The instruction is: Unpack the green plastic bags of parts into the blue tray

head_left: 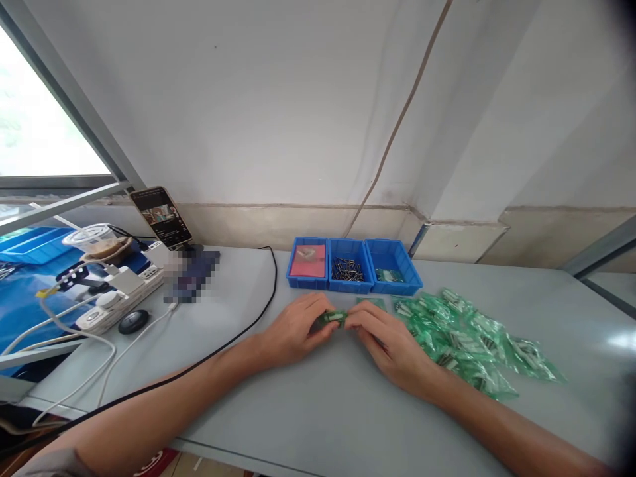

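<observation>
Green packet (pixel 336 318) pinched between left hand (pixel 303 329) and right hand (pixel 385 336), fingers closed, no readable label

"What's unclear on ur end?"
"Pixelated item (pixel 195 277), can't ID. Green pkt (pixel 336 317): ends hidden by fingers (pixel 322 336), contents too small 4 me. Window (pixel 42 116) cut off, L edge."

A greyish sleeve edge (pixel 55 462) shows on the left arm (pixel 169 407); both hands (pixel 298 330) (pixel 395 341) are bare.
</observation>
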{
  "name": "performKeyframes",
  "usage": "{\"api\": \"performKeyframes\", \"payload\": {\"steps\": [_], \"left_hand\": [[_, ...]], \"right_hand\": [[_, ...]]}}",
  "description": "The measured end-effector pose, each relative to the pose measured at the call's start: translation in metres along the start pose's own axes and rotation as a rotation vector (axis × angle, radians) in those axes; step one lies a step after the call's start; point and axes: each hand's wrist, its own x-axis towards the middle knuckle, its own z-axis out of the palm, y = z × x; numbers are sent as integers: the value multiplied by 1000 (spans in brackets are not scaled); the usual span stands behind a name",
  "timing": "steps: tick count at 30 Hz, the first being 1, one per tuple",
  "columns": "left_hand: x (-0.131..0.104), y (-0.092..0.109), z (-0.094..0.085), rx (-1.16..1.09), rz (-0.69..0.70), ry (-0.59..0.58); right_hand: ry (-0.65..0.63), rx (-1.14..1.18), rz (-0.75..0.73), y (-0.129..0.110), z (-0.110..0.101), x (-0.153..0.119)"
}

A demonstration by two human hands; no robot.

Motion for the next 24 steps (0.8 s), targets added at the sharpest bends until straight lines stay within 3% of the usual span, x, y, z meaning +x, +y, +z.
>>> {"api": "performKeyframes", "payload": {"steps": [4, 7, 12, 16, 24], "left_hand": [[0, 0, 1, 57, 17, -41], [-1, 0, 1, 32, -18, -11], [-2, 0, 0, -58, -158, 76], [-1, 0, -1, -63, -118, 77], [1, 4, -2, -49, -88, 55]], "right_hand": [[-2, 2, -31, 0, 0, -1], [25, 100, 30, 1, 0, -1], [274, 196, 316, 10, -1, 1], [472, 306, 492, 20, 0, 2], [521, 361, 533, 22, 2, 5]]}}
